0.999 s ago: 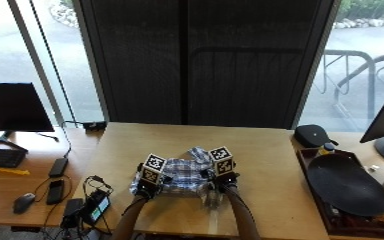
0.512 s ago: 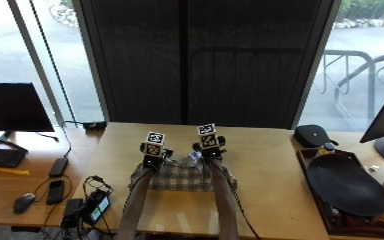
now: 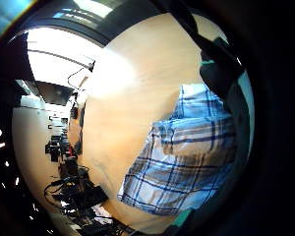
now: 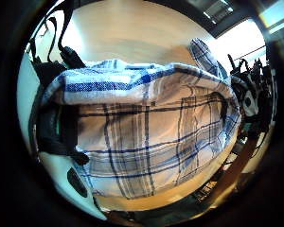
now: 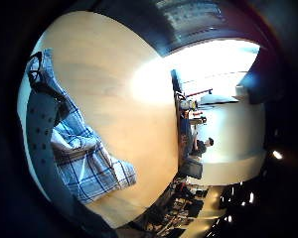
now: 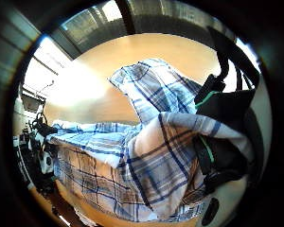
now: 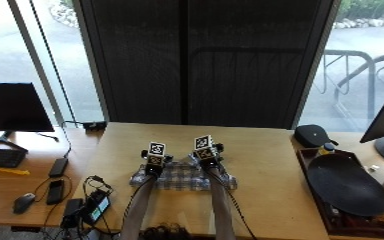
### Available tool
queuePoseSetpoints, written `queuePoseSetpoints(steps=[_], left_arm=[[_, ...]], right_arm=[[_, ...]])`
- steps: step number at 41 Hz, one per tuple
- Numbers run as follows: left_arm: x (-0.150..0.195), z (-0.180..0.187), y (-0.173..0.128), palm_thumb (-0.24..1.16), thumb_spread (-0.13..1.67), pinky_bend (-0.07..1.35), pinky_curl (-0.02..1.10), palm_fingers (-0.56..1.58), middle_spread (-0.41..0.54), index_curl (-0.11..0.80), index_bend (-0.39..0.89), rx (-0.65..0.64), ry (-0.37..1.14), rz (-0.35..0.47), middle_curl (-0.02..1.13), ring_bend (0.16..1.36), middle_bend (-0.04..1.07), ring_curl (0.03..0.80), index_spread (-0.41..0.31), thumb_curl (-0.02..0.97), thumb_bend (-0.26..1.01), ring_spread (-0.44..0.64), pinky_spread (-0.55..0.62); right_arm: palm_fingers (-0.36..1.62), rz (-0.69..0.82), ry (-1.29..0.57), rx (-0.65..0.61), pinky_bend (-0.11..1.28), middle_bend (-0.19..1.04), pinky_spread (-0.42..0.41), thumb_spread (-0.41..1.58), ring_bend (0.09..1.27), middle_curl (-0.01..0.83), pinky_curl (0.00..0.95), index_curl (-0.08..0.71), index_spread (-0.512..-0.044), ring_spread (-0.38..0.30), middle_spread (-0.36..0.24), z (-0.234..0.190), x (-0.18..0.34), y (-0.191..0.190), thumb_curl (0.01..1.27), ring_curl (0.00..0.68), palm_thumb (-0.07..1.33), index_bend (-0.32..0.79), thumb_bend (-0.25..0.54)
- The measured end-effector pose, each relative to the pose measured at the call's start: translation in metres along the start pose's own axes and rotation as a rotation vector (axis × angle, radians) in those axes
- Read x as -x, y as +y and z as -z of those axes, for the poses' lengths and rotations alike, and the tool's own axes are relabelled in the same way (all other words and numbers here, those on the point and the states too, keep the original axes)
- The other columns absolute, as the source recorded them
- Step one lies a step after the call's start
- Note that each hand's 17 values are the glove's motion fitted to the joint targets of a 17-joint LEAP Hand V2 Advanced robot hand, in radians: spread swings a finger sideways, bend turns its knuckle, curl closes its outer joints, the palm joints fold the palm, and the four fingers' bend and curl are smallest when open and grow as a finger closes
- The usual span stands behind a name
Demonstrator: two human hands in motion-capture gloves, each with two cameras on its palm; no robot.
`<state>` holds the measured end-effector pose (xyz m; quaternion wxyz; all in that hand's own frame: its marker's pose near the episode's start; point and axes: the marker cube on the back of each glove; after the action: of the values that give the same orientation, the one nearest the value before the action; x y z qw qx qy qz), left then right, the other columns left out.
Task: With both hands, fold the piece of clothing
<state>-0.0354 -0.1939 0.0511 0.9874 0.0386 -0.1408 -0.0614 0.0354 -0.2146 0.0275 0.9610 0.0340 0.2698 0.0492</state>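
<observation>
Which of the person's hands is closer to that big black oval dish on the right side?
The right hand. It holds the plaid shirt near the table's middle, on the side toward the black dish. The left hand grips the shirt beside it, farther from the dish.

Daylight from windows, tabletop glare, dark fisheye edges

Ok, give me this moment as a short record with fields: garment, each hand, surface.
garment: blue and white plaid shirt, partly folded, lying on the table
left hand: left hand at the shirt's far edge, a doubled fold of cloth close across its palm
right hand: right hand at the far edge too, cloth draped across its palm
fingers: hidden under the gloves, grip cannot be told
surface: light wooden table
</observation>
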Motion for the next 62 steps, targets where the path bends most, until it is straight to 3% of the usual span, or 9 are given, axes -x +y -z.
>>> queuePoseSetpoints(steps=[9, 14, 24, 27, 32, 35, 42, 49, 62], left_arm=[[0.03, 0.014, 0.001, 0.74, 1.27, 0.14, 0.21, 1.04, -0.335, 0.489, 0.2, -0.049, -0.039, 0.065, 0.54, 0.49, 0.58, 0.407, -0.306, 0.329, -0.02, -0.32, -0.03], [0.045, 0.047, -0.013, 0.73, 1.26, 0.17, 0.23, 0.82, -0.291, 0.476, 0.16, -0.356, 0.012, 0.108, 0.53, 0.43, 0.47, 0.414, -0.266, 0.328, -0.02, -0.24, 0.03], [0.041, 0.051, 0.026, 0.68, 1.23, 0.19, 0.25, 0.74, -0.226, 0.467, 0.17, -0.412, 0.139, 0.089, 0.46, 0.4, 0.26, 0.387, -0.23, 0.326, -0.03, -0.13, 0.11], [0.031, 0.023, 0.041, 0.64, 1.22, 0.19, 0.26, 0.74, -0.216, 0.462, 0.17, -0.332, 0.134, 0.06, 0.45, 0.39, 0.23, 0.383, -0.224, 0.322, -0.04, -0.11, 0.13], [0.022, 0.029, 0.065, 0.55, 1.22, 0.2, 0.27, 0.77, -0.206, 0.453, 0.16, -0.293, 0.105, 0.044, 0.44, 0.37, 0.21, 0.374, -0.222, 0.304, -0.05, -0.1, 0.14], [0.014, 0.005, 0.068, 0.5, 1.24, 0.2, 0.28, 0.77, -0.192, 0.451, 0.17, -0.188, 0.109, 0.002, 0.43, 0.36, 0.19, 0.373, -0.221, 0.294, -0.04, -0.09, 0.14], [-0.003, -0.045, 0.082, 0.13, 1.17, 0.4, 0.36, 0.46, -0.094, 0.416, 0.1, 0.181, 0.229, -0.064, 0.4, 0.35, 0.1, 0.388, -0.172, 0.218, -0.1, 0.04, 0.17], [-0.001, -0.047, 0.091, -0.04, 1.15, 0.46, 0.38, 0.27, -0.014, 0.381, 0.13, 0.263, 0.225, -0.042, 0.35, 0.41, 0.13, 0.377, -0.139, 0.187, -0.06, 0.16, 0.27], [-0.006, -0.052, 0.085, -0.05, 1.15, 0.47, 0.38, 0.24, 0.023, 0.378, 0.16, 0.232, 0.274, -0.072, 0.34, 0.45, 0.17, 0.365, -0.124, 0.171, -0.04, 0.25, 0.34]], right_arm=[[1.27, 0.001, -0.103, -0.184, 0.52, 0.44, -0.321, 1.09, 0.66, 0.472, 0.378, 0.393, -0.339, -0.257, -0.264, 0.027, -0.015, -0.006, 0.35, 0.451, 0.95, 0.16, -0.013], [1.16, -0.029, -0.114, -0.295, 0.55, 0.36, -0.3, 1.06, 0.59, 0.45, 0.383, 0.389, -0.342, -0.274, -0.274, 0.042, -0.04, 0.011, 0.37, 0.432, 0.94, 0.15, -0.022], [1.01, 0.0, -0.277, -0.466, 0.59, 0.26, -0.23, 1.0, 0.53, 0.43, 0.393, 0.318, -0.336, -0.285, -0.279, 0.023, -0.074, 0.044, 0.42, 0.413, 0.94, 0.05, -0.023], [0.99, 0.045, -0.395, -0.263, 0.59, 0.22, -0.197, 1.0, 0.51, 0.421, 0.393, 0.312, -0.328, -0.271, -0.279, -0.003, -0.079, 0.08, 0.43, 0.406, 0.93, 0.09, -0.026], [0.94, 0.082, -0.462, -0.066, 0.56, 0.18, -0.136, 1.05, 0.45, 0.414, 0.384, 0.31, -0.318, -0.232, -0.229, -0.033, -0.082, 0.108, 0.43, 0.395, 0.9, 0.12, -0.026], [0.86, 0.117, -0.308, 0.068, 0.54, 0.16, -0.083, 1.08, 0.42, 0.408, 0.384, 0.317, -0.305, -0.2, -0.198, -0.031, -0.085, 0.133, 0.43, 0.39, 0.88, 0.14, -0.023], [0.65, 0.196, -0.001, 0.278, 0.64, 0.08, 0.01, 1.13, 0.35, 0.345, 0.4, 0.328, -0.295, -0.146, -0.141, -0.06, -0.075, 0.134, 0.45, 0.376, 0.92, 0.15, 0.003], [0.64, 0.144, 0.002, 0.323, 0.7, 0.1, 0.018, 1.17, 0.42, 0.297, 0.395, 0.315, -0.317, -0.172, -0.149, -0.068, -0.081, 0.125, 0.49, 0.371, 1.02, 0.14, 0.047], [0.88, 0.106, -0.099, 0.194, 0.79, 0.13, -0.209, 1.13, 0.56, 0.264, 0.391, 0.281, -0.355, -0.3, -0.254, -0.071, -0.08, 0.117, 0.52, 0.393, 1.05, 0.11, 0.009]])
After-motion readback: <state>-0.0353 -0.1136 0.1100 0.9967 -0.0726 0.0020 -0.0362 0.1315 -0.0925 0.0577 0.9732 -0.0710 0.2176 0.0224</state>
